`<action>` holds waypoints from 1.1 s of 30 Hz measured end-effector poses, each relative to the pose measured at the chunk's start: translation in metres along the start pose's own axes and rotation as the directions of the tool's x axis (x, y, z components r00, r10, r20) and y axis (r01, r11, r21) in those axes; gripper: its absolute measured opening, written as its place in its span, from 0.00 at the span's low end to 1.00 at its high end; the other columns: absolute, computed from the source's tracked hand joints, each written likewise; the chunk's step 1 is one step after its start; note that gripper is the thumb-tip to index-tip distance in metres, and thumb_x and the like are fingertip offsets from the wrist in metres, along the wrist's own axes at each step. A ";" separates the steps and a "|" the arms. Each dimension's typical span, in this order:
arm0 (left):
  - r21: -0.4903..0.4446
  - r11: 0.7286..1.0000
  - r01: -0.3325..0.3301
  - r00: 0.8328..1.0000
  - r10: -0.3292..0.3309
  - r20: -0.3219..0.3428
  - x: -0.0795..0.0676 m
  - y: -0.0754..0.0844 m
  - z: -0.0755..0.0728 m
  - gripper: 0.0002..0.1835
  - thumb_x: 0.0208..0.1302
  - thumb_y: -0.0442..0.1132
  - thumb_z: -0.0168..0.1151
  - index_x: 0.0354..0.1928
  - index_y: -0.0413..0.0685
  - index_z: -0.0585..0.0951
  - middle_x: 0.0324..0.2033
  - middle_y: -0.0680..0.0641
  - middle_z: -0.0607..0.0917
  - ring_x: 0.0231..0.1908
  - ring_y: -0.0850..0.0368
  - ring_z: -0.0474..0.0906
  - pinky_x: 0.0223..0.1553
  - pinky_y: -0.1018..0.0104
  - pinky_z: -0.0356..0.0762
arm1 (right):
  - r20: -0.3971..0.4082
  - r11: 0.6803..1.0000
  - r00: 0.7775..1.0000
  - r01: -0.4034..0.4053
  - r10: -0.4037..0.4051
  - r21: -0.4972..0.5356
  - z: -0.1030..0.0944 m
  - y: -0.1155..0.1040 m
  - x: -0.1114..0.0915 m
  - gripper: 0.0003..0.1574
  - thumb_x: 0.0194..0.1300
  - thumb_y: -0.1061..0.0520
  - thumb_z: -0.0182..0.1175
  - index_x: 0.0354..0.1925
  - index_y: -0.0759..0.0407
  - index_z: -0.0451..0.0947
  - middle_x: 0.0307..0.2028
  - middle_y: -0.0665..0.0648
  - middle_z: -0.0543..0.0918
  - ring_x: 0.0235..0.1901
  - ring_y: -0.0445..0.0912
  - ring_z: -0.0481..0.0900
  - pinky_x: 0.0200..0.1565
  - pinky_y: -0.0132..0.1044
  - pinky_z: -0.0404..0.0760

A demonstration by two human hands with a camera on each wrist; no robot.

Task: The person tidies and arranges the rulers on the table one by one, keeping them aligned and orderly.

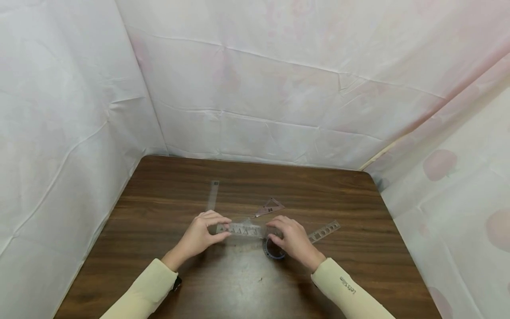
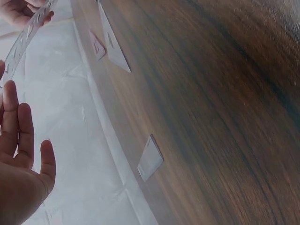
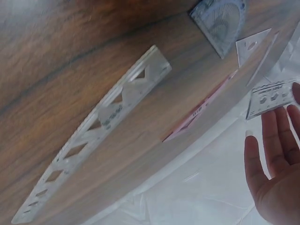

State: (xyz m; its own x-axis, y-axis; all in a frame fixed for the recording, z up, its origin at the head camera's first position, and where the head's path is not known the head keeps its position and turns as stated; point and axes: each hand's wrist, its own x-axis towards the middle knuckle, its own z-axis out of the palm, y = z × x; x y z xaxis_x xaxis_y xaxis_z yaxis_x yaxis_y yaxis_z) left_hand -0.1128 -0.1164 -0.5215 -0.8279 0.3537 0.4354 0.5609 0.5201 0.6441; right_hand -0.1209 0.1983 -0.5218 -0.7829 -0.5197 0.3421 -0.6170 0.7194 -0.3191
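Note:
Between both hands, raised over the table, is a clear plastic stencil ruler (image 1: pixel 245 230) with cut-out shapes. My left hand (image 1: pixel 202 233) pinches its left end between thumb and fingers. The other end is pinched by my right hand (image 1: pixel 292 239), whose remaining fingers (image 3: pixel 255 161) spread apart in the right wrist view. Just below the right hand lies a protractor (image 1: pixel 274 254) with a blue edge, partly covered by that hand. A second stencil ruler (image 3: pixel 93 133) lies flat to the right of the right hand.
Beyond the hands lie a pink set square (image 1: pixel 269 208) and a clear set square (image 3: pixel 253 45). Another clear ruler (image 1: pixel 213 192) points away from the left hand. Pale curtains (image 1: pixel 255 88) enclose the brown wooden table (image 1: pixel 167 177) at its back and sides.

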 end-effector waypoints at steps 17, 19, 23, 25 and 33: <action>-0.107 0.994 0.017 1.000 -0.018 -0.008 0.006 -0.004 0.000 0.18 0.53 0.39 0.81 0.48 0.51 0.90 0.37 0.63 0.89 0.43 0.65 0.84 0.51 0.62 0.83 | -0.018 1.000 1.000 0.009 -0.009 0.007 -0.019 0.011 0.009 0.23 0.56 0.56 0.79 0.51 0.53 0.86 0.47 0.48 0.85 0.48 0.46 0.85 0.50 0.49 0.83; -0.096 0.995 0.021 1.000 -0.021 0.006 0.007 -0.004 -0.001 0.19 0.54 0.40 0.81 0.49 0.53 0.90 0.37 0.63 0.89 0.44 0.64 0.84 0.52 0.61 0.83 | 0.000 1.000 1.000 0.003 -0.003 0.011 -0.021 0.012 0.009 0.23 0.57 0.56 0.78 0.52 0.53 0.86 0.48 0.48 0.85 0.47 0.45 0.85 0.49 0.48 0.84; -0.105 0.991 0.081 0.995 -0.074 0.071 0.009 -0.003 -0.003 0.18 0.58 0.44 0.78 0.52 0.59 0.89 0.39 0.65 0.88 0.46 0.66 0.83 0.52 0.59 0.83 | 0.019 1.000 1.000 0.011 -0.011 -0.002 -0.025 0.017 0.011 0.23 0.58 0.57 0.78 0.52 0.52 0.86 0.49 0.48 0.84 0.48 0.44 0.85 0.48 0.46 0.85; -0.125 0.984 0.129 0.986 -0.114 0.125 0.010 -0.002 -0.005 0.17 0.62 0.48 0.75 0.54 0.63 0.87 0.40 0.65 0.87 0.46 0.67 0.82 0.50 0.60 0.83 | 0.029 1.000 0.999 0.017 -0.017 -0.011 -0.028 0.020 0.013 0.22 0.59 0.57 0.77 0.53 0.51 0.86 0.49 0.48 0.84 0.48 0.44 0.85 0.48 0.46 0.85; -0.198 0.971 0.135 0.955 -0.074 0.287 0.018 0.000 -0.014 0.18 0.72 0.49 0.65 0.60 0.56 0.85 0.42 0.60 0.88 0.43 0.68 0.82 0.46 0.64 0.82 | 0.062 0.996 0.994 0.094 -0.094 -0.005 -0.047 0.027 0.028 0.23 0.59 0.59 0.77 0.53 0.51 0.86 0.52 0.54 0.84 0.48 0.48 0.85 0.47 0.46 0.85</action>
State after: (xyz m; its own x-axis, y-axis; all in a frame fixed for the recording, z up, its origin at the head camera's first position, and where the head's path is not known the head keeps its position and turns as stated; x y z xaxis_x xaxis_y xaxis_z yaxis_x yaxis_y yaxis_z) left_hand -0.1281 -0.1207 -0.5051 -0.8319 0.5222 0.1877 0.4328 0.3988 0.8085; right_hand -0.1553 0.2249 -0.4788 -0.7249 -0.6123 0.3155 -0.6877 0.6692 -0.2813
